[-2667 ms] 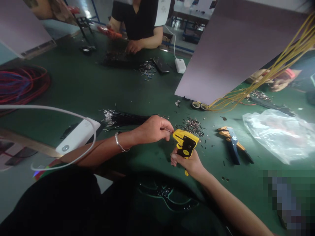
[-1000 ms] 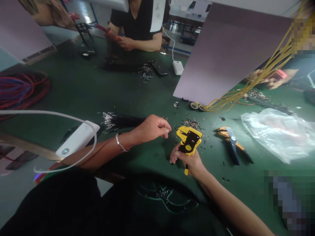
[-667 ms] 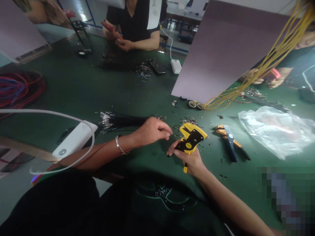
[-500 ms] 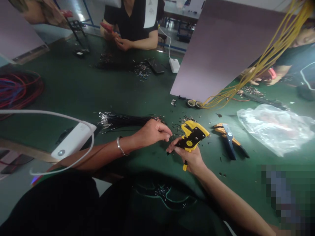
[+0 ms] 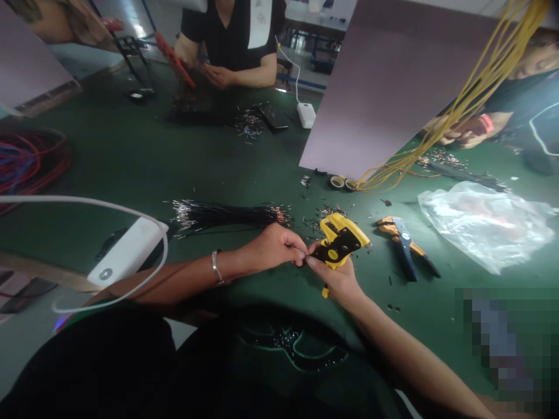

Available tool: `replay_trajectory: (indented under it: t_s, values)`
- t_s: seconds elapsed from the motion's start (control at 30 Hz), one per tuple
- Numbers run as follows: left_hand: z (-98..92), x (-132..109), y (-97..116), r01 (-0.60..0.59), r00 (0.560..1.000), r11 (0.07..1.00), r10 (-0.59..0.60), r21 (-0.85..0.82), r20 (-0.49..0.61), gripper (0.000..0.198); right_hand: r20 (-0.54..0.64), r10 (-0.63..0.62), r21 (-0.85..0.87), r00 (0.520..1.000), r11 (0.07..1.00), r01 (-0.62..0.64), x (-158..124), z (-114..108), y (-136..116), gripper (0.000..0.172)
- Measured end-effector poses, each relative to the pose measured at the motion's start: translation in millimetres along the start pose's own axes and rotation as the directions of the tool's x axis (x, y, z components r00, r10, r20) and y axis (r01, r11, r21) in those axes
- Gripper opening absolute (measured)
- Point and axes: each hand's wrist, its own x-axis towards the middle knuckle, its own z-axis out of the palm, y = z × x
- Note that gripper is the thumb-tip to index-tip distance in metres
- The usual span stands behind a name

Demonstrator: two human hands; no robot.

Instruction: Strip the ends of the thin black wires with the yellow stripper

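On my feed, the right hand (image 5: 335,278) grips a yellow automatic wire stripper (image 5: 339,240) just right of lower centre, with its fingers curled under the tool's body and its yellow handle end poking out below the palm. The left hand (image 5: 273,250), with a silver bangle (image 5: 215,266) on its wrist, comes in from the lower left. Its thumb and fingertips are pressed together in a pinch right against the right hand's fingertips; whatever lies between them is too small for me to make out. Behind the hands, a bundle of black wires (image 5: 227,215) with bare silver ends lies on the green work mat (image 5: 109,145), near a scatter of small cut bits (image 5: 332,210). To the right I see a blue-and-orange wire stripper (image 5: 404,247) beside a clear plastic bag (image 5: 480,224). A white power bank (image 5: 126,253) sits at left. At the top, a co-worker (image 5: 231,41) has clasped hands (image 5: 218,75) beside a red-orange tool (image 5: 173,60).
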Motion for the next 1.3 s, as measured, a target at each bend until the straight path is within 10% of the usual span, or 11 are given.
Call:
replay_trajectory:
  t_s: [0.47,1.3]
  values:
    - [-4.1,5.8,-12.9,0.184,0.975,0.900,-0.118,-0.395,0.187,0.011,0.015,-0.053,-0.036,0.998,0.998,0.054,-0.8,0.1,-5.9,0.028]
    - [-22.4,12.1,-5.4,-0.025,0.991,0.934,-0.025,-0.357,-0.134,0.014,0.326,0.099,0.125,0.940,0.981,-0.147,-0.6,-10.8,1.0,0.026]
